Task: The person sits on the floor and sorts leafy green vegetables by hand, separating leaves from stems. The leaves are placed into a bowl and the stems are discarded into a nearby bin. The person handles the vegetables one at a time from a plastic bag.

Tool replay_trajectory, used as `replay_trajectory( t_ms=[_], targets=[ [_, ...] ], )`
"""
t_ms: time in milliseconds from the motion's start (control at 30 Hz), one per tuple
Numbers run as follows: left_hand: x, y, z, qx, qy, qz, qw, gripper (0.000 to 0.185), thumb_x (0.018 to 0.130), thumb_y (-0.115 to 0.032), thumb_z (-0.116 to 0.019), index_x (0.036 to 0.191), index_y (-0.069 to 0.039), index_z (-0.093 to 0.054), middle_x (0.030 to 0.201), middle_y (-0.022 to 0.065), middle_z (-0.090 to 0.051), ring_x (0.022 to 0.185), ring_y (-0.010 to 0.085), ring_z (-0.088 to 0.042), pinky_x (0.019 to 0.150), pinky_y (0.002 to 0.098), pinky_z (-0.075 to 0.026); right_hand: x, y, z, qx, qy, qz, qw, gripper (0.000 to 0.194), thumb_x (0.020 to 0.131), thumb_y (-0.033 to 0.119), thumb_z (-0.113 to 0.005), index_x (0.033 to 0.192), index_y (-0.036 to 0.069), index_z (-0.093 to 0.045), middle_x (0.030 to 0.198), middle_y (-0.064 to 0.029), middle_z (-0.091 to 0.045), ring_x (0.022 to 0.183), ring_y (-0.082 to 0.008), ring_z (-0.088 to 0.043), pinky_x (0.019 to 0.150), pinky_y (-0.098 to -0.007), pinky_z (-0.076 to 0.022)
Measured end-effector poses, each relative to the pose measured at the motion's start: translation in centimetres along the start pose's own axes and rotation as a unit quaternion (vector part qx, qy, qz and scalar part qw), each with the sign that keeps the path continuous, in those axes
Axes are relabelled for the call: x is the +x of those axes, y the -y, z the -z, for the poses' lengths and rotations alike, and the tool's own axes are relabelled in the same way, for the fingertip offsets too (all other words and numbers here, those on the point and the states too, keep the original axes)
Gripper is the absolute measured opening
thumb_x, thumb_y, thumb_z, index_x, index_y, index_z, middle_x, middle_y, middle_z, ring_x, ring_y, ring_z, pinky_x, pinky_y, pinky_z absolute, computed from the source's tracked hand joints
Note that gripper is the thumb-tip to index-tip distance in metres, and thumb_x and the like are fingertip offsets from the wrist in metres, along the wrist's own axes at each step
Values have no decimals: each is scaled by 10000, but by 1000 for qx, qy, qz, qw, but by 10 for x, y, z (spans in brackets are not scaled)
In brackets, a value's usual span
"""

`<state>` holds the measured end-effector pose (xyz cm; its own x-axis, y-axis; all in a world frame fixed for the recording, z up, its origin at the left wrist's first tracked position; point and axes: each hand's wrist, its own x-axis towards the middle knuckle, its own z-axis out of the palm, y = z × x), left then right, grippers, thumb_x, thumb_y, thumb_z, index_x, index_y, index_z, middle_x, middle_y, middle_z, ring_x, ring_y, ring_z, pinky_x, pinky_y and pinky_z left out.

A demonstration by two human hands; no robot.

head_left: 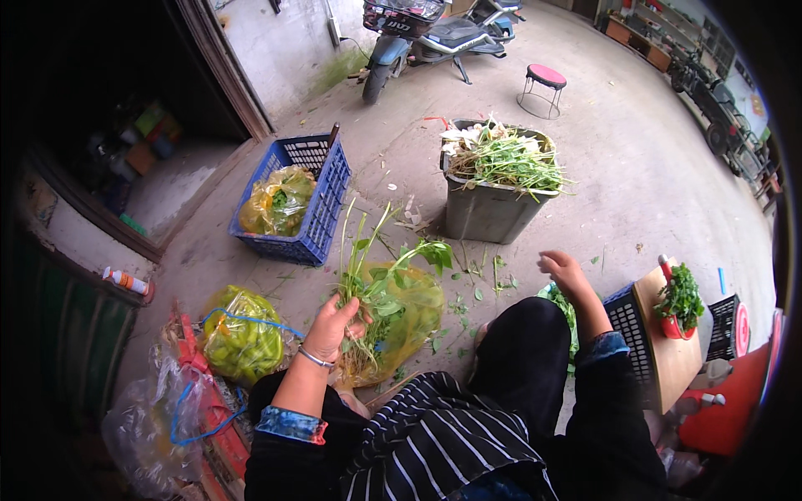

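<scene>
My left hand (335, 325) grips a bunch of leafy green stems (369, 285), roots hanging below. Beneath the bunch, a yellow plastic bag (416, 307) lies open on the floor with more greens inside. My right hand (557, 270) is raised above my right knee, slightly blurred, and I see nothing in it. Below that hand, a bag of green leaves (564, 307) is partly hidden by my leg and forearm. Loose leaves and stem bits (479, 275) are strewn over the concrete ahead of me.
Ahead stands a grey bin (485, 210) heaped with stems and peelings. A blue crate (301, 247) holds a yellow bag. Left is a bag of green peppers (244, 335); right, a wooden board (667, 369) carries a red container of herbs (678, 325). Farther off are a stool (546, 75) and a scooter (438, 44).
</scene>
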<state>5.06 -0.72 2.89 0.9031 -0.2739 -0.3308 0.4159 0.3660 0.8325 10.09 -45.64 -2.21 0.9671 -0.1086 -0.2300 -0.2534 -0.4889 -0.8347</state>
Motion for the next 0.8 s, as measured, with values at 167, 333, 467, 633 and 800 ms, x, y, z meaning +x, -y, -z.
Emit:
replay_trajectory(
  t_ms=[167,333,467,633,800],
  targets=[
    [1,2,3,84,-20,-69,994,203,916,-203,-533,1027,-34,-551,791,2,-570,545,51,-427,487,199,-331,-27,126,-82,199,347,71,914,501,934,430,-455,1153,-10,-555,1010,-129,-641,921,-198,-612,794,-319,-485],
    [-6,4,8,287,-56,-176,940,141,886,-115,-547,978,-11,-565,741,2,-572,615,63,-493,534,212,-395,-36,164,-163,336,351,-93,869,773,862,614,-439,1346,22,-327,1357,-194,-377,972,-289,-595,774,-388,-492],
    [-13,0,8,321,-80,-238,913,89,860,-58,-562,938,-16,-571,711,-11,-549,612,59,-494,561,215,-417,-32,165,-169,236,388,-101,885,605,881,531,-489,1226,34,-494,1157,-148,-572,866,-215,-638,693,-344,-499],
    [-22,-7,12,294,-106,-217,925,94,852,-55,-572,936,-14,-586,704,-21,-554,606,54,-493,562,211,-414,-40,177,-157,-80,66,305,947,213,830,254,-625,828,42,-640,844,-105,-622,739,-260,-606,621,-339,-472],
    [-15,3,17,343,-109,-264,895,130,835,-21,-585,964,-3,-593,764,-5,-601,662,46,-516,597,214,-433,-53,180,-173,-54,71,405,910,176,834,222,-601,862,54,-645,808,-114,-604,759,-311,-575,648,-374,-471]
  ],
)
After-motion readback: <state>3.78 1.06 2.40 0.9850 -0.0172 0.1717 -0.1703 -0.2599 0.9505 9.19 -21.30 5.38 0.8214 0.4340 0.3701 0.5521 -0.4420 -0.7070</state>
